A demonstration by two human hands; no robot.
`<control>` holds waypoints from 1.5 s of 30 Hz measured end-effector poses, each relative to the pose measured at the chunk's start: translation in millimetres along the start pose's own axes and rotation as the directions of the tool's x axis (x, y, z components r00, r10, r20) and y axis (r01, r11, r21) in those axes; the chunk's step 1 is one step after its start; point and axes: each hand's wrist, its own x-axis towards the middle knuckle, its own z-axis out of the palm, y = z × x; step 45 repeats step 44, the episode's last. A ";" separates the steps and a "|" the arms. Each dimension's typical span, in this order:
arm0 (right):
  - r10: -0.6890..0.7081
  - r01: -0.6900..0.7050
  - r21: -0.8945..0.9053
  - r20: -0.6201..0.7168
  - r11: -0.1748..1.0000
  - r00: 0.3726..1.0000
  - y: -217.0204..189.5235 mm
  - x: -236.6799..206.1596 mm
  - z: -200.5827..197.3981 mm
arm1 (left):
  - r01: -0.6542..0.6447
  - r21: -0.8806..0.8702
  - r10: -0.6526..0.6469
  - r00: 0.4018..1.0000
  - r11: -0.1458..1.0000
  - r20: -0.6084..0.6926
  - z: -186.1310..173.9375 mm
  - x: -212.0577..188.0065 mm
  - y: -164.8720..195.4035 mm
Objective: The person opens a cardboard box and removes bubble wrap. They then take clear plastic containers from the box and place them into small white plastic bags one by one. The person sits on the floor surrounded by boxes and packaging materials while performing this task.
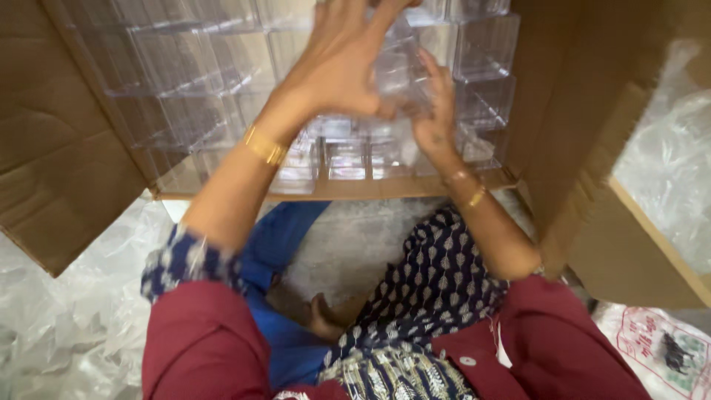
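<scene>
An open cardboard carton [337, 189] lies in front of me, packed with rows of clear plastic boxes [185, 81]. Both my hands reach into it. My left hand [337, 63] is spread over the top of one clear box [396, 78], fingers apart and pressing on it. My right hand [437, 111] grips the same box from its right side and below. Gold bangles sit on both wrists. The box is partly hidden by my fingers.
Brown carton flaps stand at the left [59, 170] and right [585, 133]. Crumpled clear plastic sheeting [67, 311] lies at the lower left and more [670, 170] at the right. A white printed bag [659, 344] sits at the bottom right. Grey floor [363, 244] shows between my knees.
</scene>
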 end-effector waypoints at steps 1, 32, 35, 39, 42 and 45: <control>0.097 -0.106 0.136 0.067 0.985 0.993 -7.4 -12.1 -15.1 | 0.018 -0.017 -0.019 0.998 1.000 -0.060 -7.1 -30.3 14.0; 0.397 -0.166 -0.587 0.290 0.792 0.871 -73.1 -167.8 -64.7 | 0.891 -0.408 -0.881 0.345 0.200 0.322 270.3 -392.1 30.5; 0.486 -0.185 -0.692 0.269 0.698 0.832 -59.2 -136.2 -82.2 | 0.913 -0.373 -0.891 0.301 0.166 0.341 273.6 -384.8 27.4; -0.099 0.450 -0.445 0.616 0.774 0.781 -63.5 -134.8 -45.3 | 0.908 -0.347 -0.886 0.347 0.235 0.307 266.2 -373.1 27.4; 0.039 0.594 -0.466 0.807 0.655 0.590 -46.7 -123.0 -17.3 | 0.862 -0.371 -0.869 0.442 0.345 0.221 251.2 -366.4 32.9; 0.057 0.558 -0.475 0.793 0.680 0.606 -35.7 -124.8 -12.9 | 0.846 -0.360 -0.858 0.478 0.392 0.190 241.6 -357.5 39.9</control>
